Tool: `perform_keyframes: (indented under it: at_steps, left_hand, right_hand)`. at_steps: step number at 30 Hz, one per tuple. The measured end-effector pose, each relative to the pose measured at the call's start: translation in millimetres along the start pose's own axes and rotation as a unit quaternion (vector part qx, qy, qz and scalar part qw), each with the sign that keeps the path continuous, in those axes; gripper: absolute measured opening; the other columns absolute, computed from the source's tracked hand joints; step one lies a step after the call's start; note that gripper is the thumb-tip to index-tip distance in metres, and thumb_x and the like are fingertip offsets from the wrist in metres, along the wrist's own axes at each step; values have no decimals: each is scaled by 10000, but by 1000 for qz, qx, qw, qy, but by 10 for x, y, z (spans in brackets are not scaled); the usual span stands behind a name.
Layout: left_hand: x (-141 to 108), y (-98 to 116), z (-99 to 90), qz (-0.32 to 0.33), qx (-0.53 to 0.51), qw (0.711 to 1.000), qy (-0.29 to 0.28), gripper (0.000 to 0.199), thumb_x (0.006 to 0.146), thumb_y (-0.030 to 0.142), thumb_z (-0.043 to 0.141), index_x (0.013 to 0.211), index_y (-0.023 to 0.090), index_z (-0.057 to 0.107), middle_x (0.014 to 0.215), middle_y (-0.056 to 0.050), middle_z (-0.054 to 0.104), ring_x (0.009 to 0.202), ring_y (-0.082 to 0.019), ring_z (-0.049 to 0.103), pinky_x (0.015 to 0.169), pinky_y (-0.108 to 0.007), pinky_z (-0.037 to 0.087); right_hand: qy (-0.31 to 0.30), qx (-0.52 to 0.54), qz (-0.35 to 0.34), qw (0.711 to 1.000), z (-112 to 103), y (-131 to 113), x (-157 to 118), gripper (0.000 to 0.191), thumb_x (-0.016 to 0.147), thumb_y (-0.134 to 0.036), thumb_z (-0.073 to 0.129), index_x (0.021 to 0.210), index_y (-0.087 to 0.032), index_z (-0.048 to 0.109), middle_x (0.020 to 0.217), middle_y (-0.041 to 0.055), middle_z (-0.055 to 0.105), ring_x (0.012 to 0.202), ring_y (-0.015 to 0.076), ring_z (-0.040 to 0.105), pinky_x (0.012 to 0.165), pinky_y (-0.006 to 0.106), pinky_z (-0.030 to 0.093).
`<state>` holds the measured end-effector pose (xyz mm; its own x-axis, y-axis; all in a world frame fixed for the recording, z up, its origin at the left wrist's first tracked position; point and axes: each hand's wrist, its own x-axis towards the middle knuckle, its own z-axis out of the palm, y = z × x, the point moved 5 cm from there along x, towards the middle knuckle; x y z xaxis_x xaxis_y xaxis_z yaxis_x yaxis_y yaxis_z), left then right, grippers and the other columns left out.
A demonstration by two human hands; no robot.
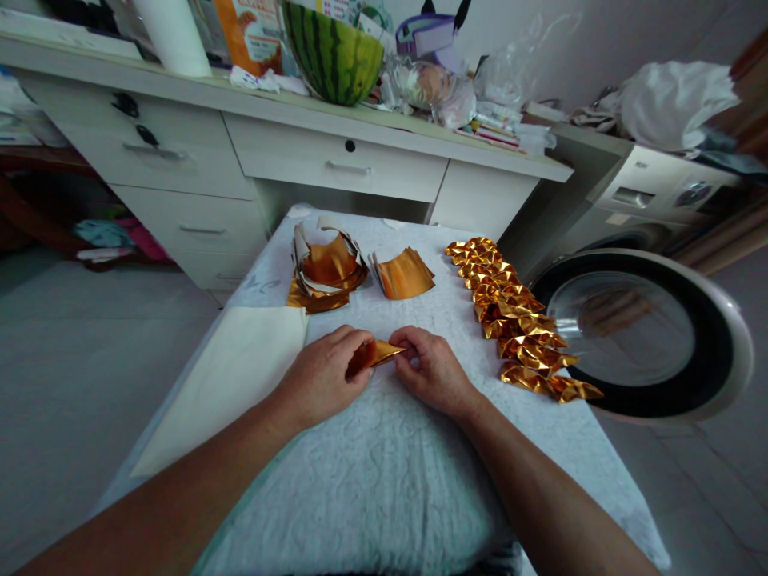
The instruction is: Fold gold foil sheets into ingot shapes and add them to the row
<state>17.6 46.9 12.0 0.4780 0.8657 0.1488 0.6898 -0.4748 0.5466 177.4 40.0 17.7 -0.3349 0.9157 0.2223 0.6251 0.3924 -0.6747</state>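
Note:
Between my two hands is a sheet of gold foil paper (384, 350), partly folded, with a pointed end toward the right. My left hand (333, 372) wraps its fingers round the wider, curled end. With thumb and fingertips, my right hand (433, 370) pinches the pointed end. Beyond them lies a small stack of curved gold foil sheets (408, 274). A larger curled stack of gold foil sheets (329, 260) with pale backs is to its left. Rows of folded gold foil pieces (516, 316) run along the table's right side.
A pale cloth covers the table (360, 496), and a cream sheet (234, 368) lies at its left. Behind stands a white desk (336, 152) bearing half a watermelon (336, 52). An open washing machine door (642, 332) borders the right edge.

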Motion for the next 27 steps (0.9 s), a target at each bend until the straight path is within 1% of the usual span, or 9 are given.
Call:
perform_keyframes:
  at_steps: [7,11,16,20,22,24,27]
  left_hand:
    - [16,19,1,2,-17,1000,-7,238,780,180,583,1016,207,574,957,-28,610,839,-190,605,729,-312,472]
    - [11,21,9,12,-24,1000,-2,256,779,176,591,1032,210,571,974,-30,609,856,-190,605,733,-309,474]
    - [1,-2,25,17,-27,999,2,245,790,174,575,1031,219,569,972,-25,606,861,-185,610,729,-304,480]
    - [0,4,23,21,-21,1000,3,236,788,183,574,1020,224,567,974,-27,614,866,-189,616,735,-306,486]
    - [0,15,12,23,-18,1000,11,281,786,184,574,1062,229,552,999,-31,626,864,-189,623,745,-313,490]
    - [-3,16,1,16,-19,999,20,365,785,186,573,1142,230,508,1030,-39,639,834,-184,632,743,-319,495]
    - [-15,5,-9,-1,-32,999,33,436,794,190,556,1206,223,417,981,-34,658,757,-176,646,704,-316,497]
  right_hand:
    - [5,6,-7,1000,-11,-26,-9,211,754,-75,503,925,-191,547,800,1,606,700,135,560,654,235,425]
    - [-4,20,-3,1000,-12,-43,-13,211,748,-79,497,921,-197,523,767,-14,580,666,129,543,628,227,411]
    - [-17,37,-1,999,-9,-65,-17,201,768,-103,504,943,-201,514,761,-18,586,670,132,551,631,228,415]
    - [-17,35,-2,999,2,-61,-14,219,766,-86,496,951,-202,510,786,-14,600,680,132,559,642,228,418]
    - [-16,34,-1,999,12,-55,-12,241,757,-71,491,957,-204,506,798,-14,605,682,131,562,645,227,419]
    - [-18,37,-2,999,22,-51,-12,265,756,-60,479,977,-206,494,805,-14,610,680,131,564,645,227,420]
    - [-18,38,-3,999,28,-52,-13,302,756,-53,460,1014,-209,466,806,-16,615,664,133,559,640,230,417]
